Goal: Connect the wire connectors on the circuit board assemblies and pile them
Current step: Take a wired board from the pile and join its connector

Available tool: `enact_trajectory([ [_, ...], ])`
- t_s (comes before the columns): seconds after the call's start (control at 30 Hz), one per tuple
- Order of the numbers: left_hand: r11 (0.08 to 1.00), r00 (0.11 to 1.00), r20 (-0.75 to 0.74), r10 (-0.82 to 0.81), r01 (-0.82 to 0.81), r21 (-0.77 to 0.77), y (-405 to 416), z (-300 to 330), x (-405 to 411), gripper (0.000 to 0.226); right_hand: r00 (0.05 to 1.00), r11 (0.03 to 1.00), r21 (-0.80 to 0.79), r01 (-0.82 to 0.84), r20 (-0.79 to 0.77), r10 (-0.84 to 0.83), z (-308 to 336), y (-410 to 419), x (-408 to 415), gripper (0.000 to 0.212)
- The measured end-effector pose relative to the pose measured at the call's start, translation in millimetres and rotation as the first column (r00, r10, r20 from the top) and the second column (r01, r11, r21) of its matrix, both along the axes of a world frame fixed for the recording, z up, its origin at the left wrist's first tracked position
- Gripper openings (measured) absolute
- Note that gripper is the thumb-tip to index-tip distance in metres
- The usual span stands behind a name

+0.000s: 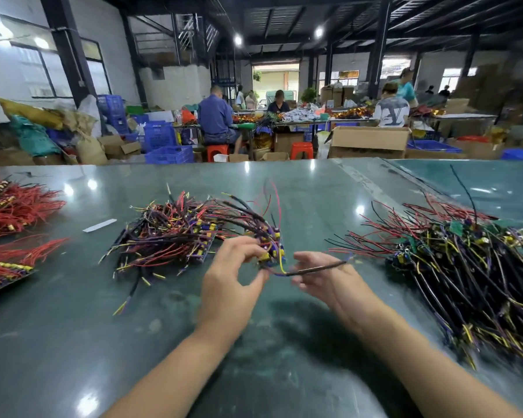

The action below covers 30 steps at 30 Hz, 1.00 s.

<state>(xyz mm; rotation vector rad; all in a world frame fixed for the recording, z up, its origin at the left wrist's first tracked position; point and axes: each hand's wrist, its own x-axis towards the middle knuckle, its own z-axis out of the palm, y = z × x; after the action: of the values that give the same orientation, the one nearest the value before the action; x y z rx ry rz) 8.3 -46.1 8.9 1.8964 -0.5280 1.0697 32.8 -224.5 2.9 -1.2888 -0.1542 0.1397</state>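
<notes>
A small purple circuit board assembly (274,247) with yellow connectors and trailing red and black wires is held above the table centre. My left hand (233,274) pinches it at its yellow connector. My right hand (323,277) is just right of it, fingers loosely curled under a black sleeved wire (314,269) that runs from the board; whether they grip the wire is unclear. A heap of like assemblies (178,233) lies behind my left hand. A second, larger heap (465,267) lies at the right.
Bundles of red wires (12,206) lie at the table's left edge. A white strip (99,225) rests near them. The green table (254,357) ends ahead; beyond it people sit at benches among blue crates and cardboard boxes.
</notes>
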Motion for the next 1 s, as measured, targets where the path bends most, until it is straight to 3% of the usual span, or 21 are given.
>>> enact_trajectory([
  [0.1,0.991,0.998,-0.02,-0.058,0.06,0.123,-7,-7,-6,0.029,0.972,0.967,0.145,-0.211,-0.07,0.223,3,7,-8,0.026],
  [0.23,0.984,0.989,-0.071,-0.127,0.135,0.116,-5,-8,-5,0.029,0.977,0.981,0.034,-0.191,0.101,0.187,-2,12,-17,0.011],
  [0.33,0.939,0.9,-0.277,-0.336,0.297,-0.175,-2,-9,-6,0.041,0.973,0.985,-0.004,-0.174,0.152,0.173,2,10,-22,0.016],
  [0.43,0.834,0.866,-0.374,-0.331,0.084,-0.546,-1,-6,0,0.029,0.971,0.984,-0.054,-0.168,0.162,0.175,4,10,-25,0.012],
  [0.5,0.666,0.819,-0.424,-0.386,-0.07,-0.743,2,-1,5,0.023,0.976,0.986,-0.061,-0.157,0.143,0.165,6,11,-26,0.011],
  [0.57,0.498,0.744,-0.403,-0.533,-0.109,-0.86,4,1,5,0.019,0.977,0.983,-0.02,-0.18,0.113,0.181,8,13,-27,0.015],
  [0.67,0.383,0.549,-0.324,-0.77,-0.008,-0.924,6,4,0,0.013,0.977,0.98,-0.017,-0.201,0.068,0.201,9,12,-28,0.02],
  [0.77,0.386,0.309,-0.336,-0.89,0.118,-0.915,8,10,-7,0.027,0.969,0.971,-0.08,-0.226,0.086,0.232,10,10,-28,0.02],
  [0.9,0.472,0.315,-0.401,-0.86,0.195,-0.86,13,8,-6,0.03,0.966,0.964,-0.165,-0.208,0.116,0.229,8,7,-27,0.008],
  [1.0,0.47,0.311,-0.39,-0.867,0.248,-0.847,20,10,-6,0.036,0.976,0.964,-0.225,-0.141,0.13,0.173,6,6,-27,0.013],
])
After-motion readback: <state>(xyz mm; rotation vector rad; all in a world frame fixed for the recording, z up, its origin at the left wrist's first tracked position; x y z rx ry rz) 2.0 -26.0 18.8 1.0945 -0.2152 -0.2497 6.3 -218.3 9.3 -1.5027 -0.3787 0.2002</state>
